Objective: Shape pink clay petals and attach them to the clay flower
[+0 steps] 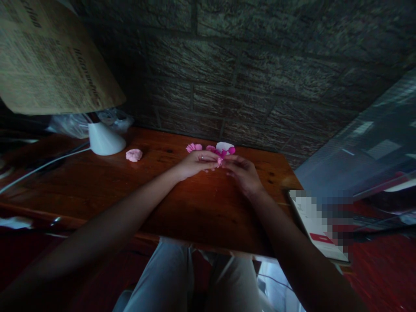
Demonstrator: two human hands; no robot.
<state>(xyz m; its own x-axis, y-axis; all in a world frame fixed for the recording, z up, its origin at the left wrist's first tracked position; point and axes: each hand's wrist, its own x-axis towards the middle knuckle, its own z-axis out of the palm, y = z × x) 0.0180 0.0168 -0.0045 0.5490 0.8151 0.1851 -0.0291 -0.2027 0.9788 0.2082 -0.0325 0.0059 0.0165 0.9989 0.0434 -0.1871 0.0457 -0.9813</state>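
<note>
My left hand point(196, 163) and my right hand point(243, 171) meet over the far middle of a wooden table point(136, 190). Their fingertips pinch a small pink piece point(220, 161) between them. Just beyond the fingers lie bright pink flower-like pieces point(194, 147), magenta bits point(227, 151) and a white piece point(224, 146). A pale pink lump point(134, 154) rests on the table to the left, apart from both hands. A ring shows on a finger of my left hand.
A white lamp base point(104, 139) with a cord point(39, 167) stands at the back left under a newspaper-print shade point(48, 56). A dark brick-pattern wall point(247, 73) backs the table. A booklet point(320, 227) lies at the right edge. My legs are below.
</note>
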